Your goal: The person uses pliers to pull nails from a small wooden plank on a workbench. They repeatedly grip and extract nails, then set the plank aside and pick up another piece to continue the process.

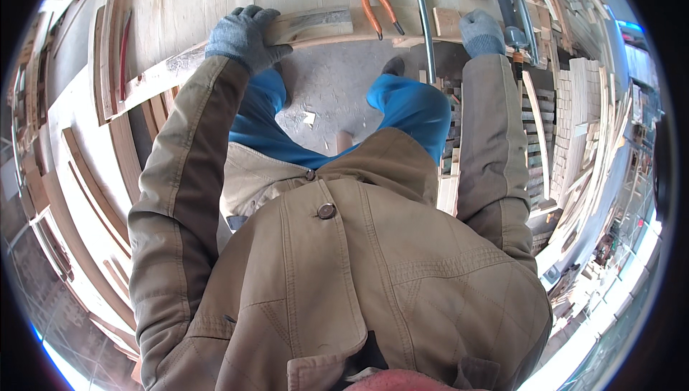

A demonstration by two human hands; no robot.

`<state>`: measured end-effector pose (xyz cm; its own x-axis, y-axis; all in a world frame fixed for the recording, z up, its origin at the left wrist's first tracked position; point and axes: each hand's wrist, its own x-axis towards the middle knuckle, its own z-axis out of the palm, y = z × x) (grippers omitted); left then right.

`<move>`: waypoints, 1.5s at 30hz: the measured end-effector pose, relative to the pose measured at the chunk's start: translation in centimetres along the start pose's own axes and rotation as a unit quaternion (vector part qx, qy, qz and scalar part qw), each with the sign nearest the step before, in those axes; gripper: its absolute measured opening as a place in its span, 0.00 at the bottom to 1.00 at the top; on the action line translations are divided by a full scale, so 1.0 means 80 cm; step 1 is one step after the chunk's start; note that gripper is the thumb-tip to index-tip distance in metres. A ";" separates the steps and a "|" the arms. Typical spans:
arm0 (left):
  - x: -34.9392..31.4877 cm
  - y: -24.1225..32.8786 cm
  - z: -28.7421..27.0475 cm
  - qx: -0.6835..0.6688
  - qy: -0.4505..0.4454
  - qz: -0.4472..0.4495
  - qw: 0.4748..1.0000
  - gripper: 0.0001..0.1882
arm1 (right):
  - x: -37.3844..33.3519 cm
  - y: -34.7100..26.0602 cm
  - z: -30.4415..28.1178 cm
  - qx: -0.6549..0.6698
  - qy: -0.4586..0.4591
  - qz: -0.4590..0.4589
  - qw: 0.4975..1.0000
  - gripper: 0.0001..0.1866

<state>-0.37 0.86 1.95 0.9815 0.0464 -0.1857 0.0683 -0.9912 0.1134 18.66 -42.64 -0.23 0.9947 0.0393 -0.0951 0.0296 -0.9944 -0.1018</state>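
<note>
Hands (246, 35) in gloves (477, 26), left one (244, 38) on board (313, 25), right one (480, 33) beside tool (510, 12)

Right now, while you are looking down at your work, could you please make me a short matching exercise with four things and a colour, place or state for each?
Column one:
1. Pliers
2. Trousers
3. Metal rod
4. Left hand

Column two:
A. Bright blue
B. Gloved in grey, at a wooden board
C. With orange handles
D. Long and thin, just to the right of the orange-handled tool

Right pairs: 1-C, 2-A, 3-D, 4-B.
</note>
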 end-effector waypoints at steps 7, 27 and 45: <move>-0.001 -0.002 0.003 -0.004 0.016 0.011 1.000 0.44 | -0.011 0.015 -0.012 0.043 -0.047 -0.036 0.997 0.16; -0.002 -0.002 -0.001 -0.018 0.001 0.003 1.000 0.42 | -0.037 -0.030 -0.034 -0.062 -0.063 -0.032 0.996 0.18; -0.003 0.000 -0.002 0.001 0.011 0.011 1.000 0.44 | -0.061 -0.034 -0.016 -0.123 -0.026 -0.072 0.990 0.19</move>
<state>-0.61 0.88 2.14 0.9865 0.0266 -0.1614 0.0454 -0.9924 0.1145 13.84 -40.28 1.81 0.9722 0.1801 -0.1493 0.1992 -0.9720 0.1247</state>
